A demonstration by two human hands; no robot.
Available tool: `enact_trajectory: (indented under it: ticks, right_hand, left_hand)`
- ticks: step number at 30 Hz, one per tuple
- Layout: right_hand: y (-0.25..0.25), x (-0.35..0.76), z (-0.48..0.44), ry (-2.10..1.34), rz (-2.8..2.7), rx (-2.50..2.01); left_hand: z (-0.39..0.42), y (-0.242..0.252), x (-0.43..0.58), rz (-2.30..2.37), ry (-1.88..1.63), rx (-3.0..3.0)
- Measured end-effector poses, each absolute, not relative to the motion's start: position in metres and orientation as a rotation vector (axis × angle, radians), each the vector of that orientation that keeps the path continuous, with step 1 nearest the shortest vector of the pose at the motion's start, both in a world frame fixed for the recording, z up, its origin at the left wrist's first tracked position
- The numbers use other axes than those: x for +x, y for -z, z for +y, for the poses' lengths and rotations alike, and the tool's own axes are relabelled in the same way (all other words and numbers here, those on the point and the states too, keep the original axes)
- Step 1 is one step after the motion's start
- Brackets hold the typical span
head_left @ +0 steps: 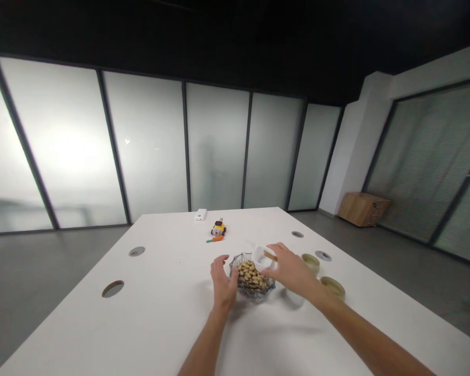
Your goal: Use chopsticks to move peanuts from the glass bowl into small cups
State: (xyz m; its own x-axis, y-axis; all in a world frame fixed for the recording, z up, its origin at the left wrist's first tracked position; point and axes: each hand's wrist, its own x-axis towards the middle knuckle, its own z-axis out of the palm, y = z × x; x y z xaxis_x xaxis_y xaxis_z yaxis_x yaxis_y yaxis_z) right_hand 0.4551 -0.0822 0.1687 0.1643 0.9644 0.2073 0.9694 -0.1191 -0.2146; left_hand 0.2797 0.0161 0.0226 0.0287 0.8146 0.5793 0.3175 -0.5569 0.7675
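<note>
A clear glass bowl (255, 294) with a scalloped rim stands on the table, filled with peanuts in their shells (251, 274). My left hand (224, 286) is at its left side, fingers curved and apart, the thumb overlapping the rim; whether it presses on the glass I cannot tell. Above the bowl's right part, my right hand (292, 269) grips a small white bowl (260, 259), tilted with its inside partly toward me. A thin brown piece (270, 255) shows at the white bowl's edge by my fingers; its kind is unclear.
Two olive-green bowls (332, 287) stand right of my right hand, partly behind the arm. Farther back on the white table (160, 324) are a yellow toy car (218, 227), an orange-and-green carrot-like item (215, 239) and a white box-shaped object (200, 214). Round holes pierce the tabletop.
</note>
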Motion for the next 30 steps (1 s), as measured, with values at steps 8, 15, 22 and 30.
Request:
enact_trajectory:
  ticks: [8,15,22,30]
  right_hand:
    - [-0.127,0.434,-0.135,-0.232,-1.733,-2.068]
    - [-0.107,0.412,-0.164,-0.287,-1.808,-1.951]
    - [-0.084,0.472,-0.156,0.253,-1.617,-2.408]
    - [-0.083,0.495,-0.136,0.290,-1.720,-2.474]
  left_hand:
    - [-0.060,-0.016,0.276,0.733,-1.380,2.482]
    - [-0.079,-0.021,0.233,1.032,-1.288,2.447]
    - [-0.046,-0.028,0.163,1.852,-1.248,1.916]
    - [-0.035,-0.029,0.139,1.998,-0.952,1.753]
